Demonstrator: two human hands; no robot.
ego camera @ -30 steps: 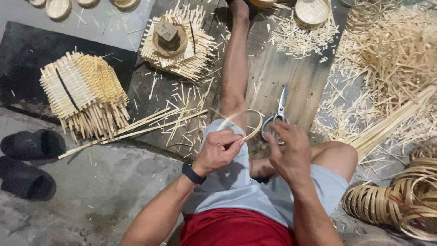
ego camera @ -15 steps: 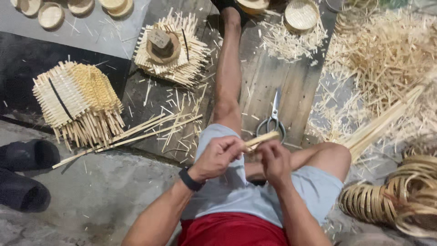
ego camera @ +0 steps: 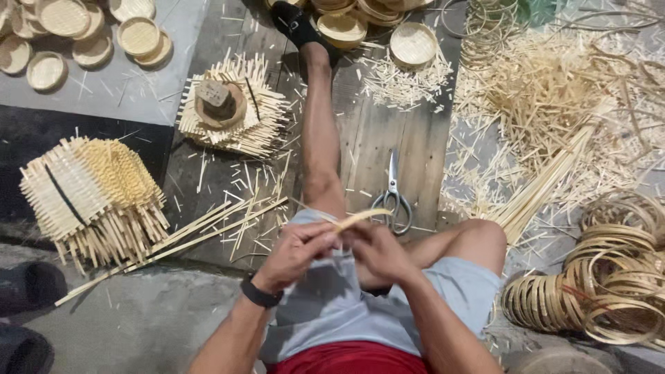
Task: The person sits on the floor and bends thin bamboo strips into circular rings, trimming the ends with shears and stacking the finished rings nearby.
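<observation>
I sit on the floor with my left leg stretched out. My left hand (ego camera: 296, 253) and my right hand (ego camera: 377, 251) meet over my lap, both pinching a thin pale bamboo strip (ego camera: 361, 218) whose free end sticks up to the right. A pair of metal scissors (ego camera: 393, 196) lies on the wooden board just beyond my hands, beside my knee. A black watch sits on my left wrist.
Stacked woven bamboo mats (ego camera: 93, 197) lie at left, another stack with a round weight (ego camera: 232, 114) farther back. Long bamboo sticks (ego camera: 208, 228) lie beside my thigh. Loose splints (ego camera: 554, 104) and coiled bamboo rings (ego camera: 609, 277) fill the right. Small round baskets (ego camera: 138, 34) sit at top. Black sandals (ego camera: 28, 287) lie bottom left.
The looped strip has been pulled tighter and flatter between my hands. My right hand left the scissors, which now lie on the board. The view shifted downward.
</observation>
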